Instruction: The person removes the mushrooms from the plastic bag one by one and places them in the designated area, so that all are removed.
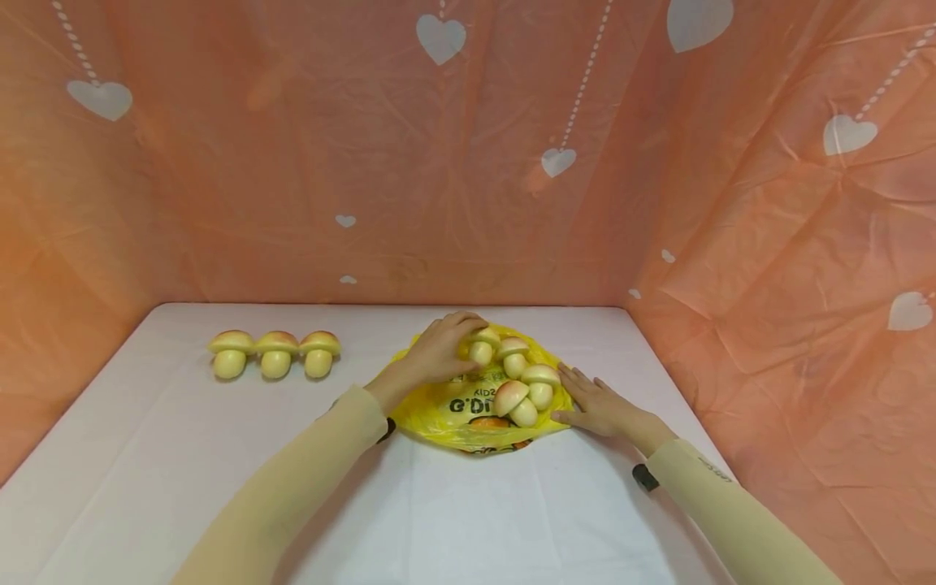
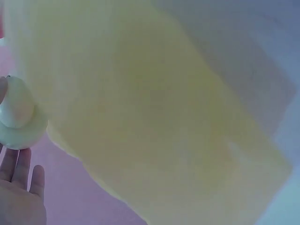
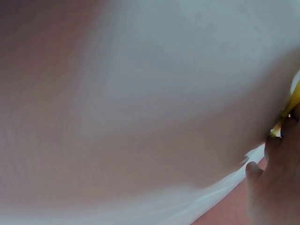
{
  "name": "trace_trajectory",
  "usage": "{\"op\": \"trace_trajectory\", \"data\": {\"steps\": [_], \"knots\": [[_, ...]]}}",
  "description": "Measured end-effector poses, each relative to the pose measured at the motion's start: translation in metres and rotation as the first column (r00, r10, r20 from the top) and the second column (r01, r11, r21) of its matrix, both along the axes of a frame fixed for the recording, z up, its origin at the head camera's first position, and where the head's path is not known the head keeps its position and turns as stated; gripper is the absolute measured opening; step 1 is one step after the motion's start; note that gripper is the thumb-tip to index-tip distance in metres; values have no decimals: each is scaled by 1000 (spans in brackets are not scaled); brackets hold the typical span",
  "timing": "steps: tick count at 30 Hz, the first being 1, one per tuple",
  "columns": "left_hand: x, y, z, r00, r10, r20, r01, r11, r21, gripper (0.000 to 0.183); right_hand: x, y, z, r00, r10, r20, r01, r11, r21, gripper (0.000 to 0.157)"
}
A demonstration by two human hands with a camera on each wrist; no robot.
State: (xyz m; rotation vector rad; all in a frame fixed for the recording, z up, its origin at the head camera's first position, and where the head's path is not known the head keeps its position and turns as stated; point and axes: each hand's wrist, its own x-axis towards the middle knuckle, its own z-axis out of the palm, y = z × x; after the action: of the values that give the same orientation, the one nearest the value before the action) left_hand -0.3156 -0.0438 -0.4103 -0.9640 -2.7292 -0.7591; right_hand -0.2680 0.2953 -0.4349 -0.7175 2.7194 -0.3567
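Observation:
A yellow plastic bag (image 1: 431, 408) with dark printing lies spread on the table, several mushroom-shaped pieces on it. My left hand (image 1: 439, 351) reaches over the bag and grips the leftmost mushroom (image 1: 480, 353), which has a pale stem and a cream cap. In the left wrist view, thumb and fingers are on either side of this mushroom (image 2: 18, 112). Beside it on the bag are another mushroom (image 1: 515, 364) and two more nearer my right hand. With fingers extended, my right hand (image 1: 603, 408) rests at the bag's right edge; the right wrist view shows only part of it.
Three similar mushrooms stand in a row at the back left, the middle one (image 1: 275, 364) between its neighbours. A white cloth (image 1: 468, 520) covers the table. Orange sheets with white hearts (image 1: 439, 244) hang behind it and at both sides.

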Motion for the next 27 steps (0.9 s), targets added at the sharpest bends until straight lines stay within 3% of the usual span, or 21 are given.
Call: {"op": "trace_trajectory", "data": {"steps": [13, 27], "knots": [[16, -20, 7, 995, 12, -103, 9, 979, 204, 68, 0, 2, -2, 1000, 9, -15, -9, 1000, -7, 91], [29, -56, 13, 986, 47, -160, 0, 959, 284, 71, -1, 0, -2, 1000, 8, -11, -8, 1000, 4, 91]]}}
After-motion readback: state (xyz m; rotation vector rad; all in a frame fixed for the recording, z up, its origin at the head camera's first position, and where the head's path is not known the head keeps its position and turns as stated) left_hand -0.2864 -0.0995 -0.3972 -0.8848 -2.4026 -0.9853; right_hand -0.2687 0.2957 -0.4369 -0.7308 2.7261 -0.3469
